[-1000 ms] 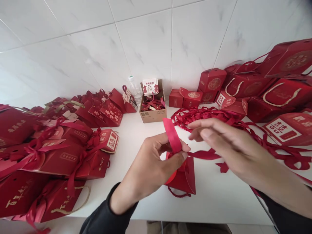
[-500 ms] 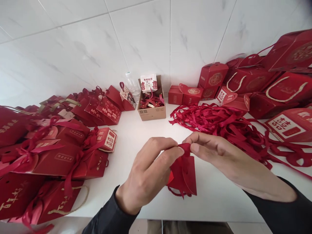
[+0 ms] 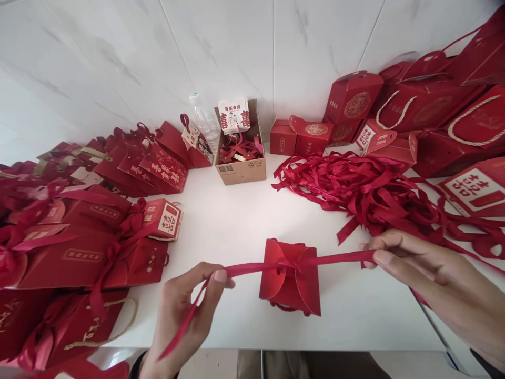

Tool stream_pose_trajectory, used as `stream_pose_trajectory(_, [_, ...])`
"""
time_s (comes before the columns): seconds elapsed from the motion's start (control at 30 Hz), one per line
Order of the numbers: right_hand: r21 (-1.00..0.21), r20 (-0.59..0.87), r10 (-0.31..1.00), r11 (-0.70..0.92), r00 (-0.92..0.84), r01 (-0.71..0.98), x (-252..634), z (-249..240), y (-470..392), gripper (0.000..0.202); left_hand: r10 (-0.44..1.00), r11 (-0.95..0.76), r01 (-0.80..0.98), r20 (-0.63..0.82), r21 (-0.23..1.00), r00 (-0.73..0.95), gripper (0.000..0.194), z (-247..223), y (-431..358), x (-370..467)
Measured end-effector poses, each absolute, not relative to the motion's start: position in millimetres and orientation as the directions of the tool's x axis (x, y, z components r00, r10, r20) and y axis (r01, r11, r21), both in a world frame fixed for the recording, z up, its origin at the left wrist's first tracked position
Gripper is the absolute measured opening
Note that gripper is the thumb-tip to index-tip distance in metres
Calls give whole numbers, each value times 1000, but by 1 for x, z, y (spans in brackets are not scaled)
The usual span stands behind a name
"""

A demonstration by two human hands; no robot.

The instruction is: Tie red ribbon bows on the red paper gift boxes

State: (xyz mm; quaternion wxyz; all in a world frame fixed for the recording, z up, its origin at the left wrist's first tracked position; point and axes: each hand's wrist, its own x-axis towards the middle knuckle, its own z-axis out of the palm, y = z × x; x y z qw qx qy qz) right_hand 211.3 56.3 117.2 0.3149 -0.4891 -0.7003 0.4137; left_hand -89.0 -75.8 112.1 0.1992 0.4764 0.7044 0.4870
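A small red gift box stands on the white table in front of me, its curved flaps folded over the top. Across those flaps runs a red ribbon, crossed or knotted at the middle and stretched out to both sides. My left hand pinches one end between thumb and fingers, and a loose tail hangs down over the palm. Pinched in my right hand is the other end, with the fingertips beside the ribbon pile. A dark red cord shows at the box's near side.
Red gift boxes crowd the left side. A cardboard carton and a clear plastic bottle stand by the tiled wall. Loose red ribbons lie heaped at right, with more red boxes behind.
My hands have moved apart from close together over the box, drawing the ribbon out to left and right. The box top now shows between them.
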Motion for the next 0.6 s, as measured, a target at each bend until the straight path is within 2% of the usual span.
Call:
stream_pose_trajectory(0.07, [-866, -55, 954, 102, -296, 490, 224, 103, 60, 33, 853, 175, 261, -14, 949, -521, 38, 101, -79, -98])
stream_pose_trajectory(0.13, [-833, -144, 965, 1, -219, 553, 234, 90, 63, 37, 830, 206, 63, -141, 976, -539, 40, 87, -81, -109])
stream_pose_trajectory(0.23, [-800, -209, 971, -101, -117, 591, 241, 76, 67, 39, 804, 204, -73, -210, 976, -557, 40, 71, -78, -119])
stream_pose_trajectory(0.33, [-779, -222, 972, -130, -75, 614, 239, 70, 66, 40, 814, 198, -183, -266, 963, -517, 40, 62, -75, -115])
stream_pose_trajectory(0.37, [-761, -200, 979, -132, -36, 636, 236, 69, 62, 42, 829, 207, -204, -283, 957, -483, 41, 60, -75, -111])
stream_pose_trajectory(0.43, [-732, -153, 988, -122, 13, 671, 228, 72, 51, 46, 859, 258, -187, -314, 948, -405, 59, 58, -78, -98])
stream_pose_trajectory(0.5, [-748, -183, 981, -98, -62, 657, 215, 78, 36, 48, 870, 329, -86, -338, 940, -360, 71, 58, -82, -82])
stream_pose_trajectory(0.6, [-819, -347, 893, -140, -287, 556, 191, 85, 17, 56, 857, 348, 61, -291, 935, -425, 54, 65, -85, -57])
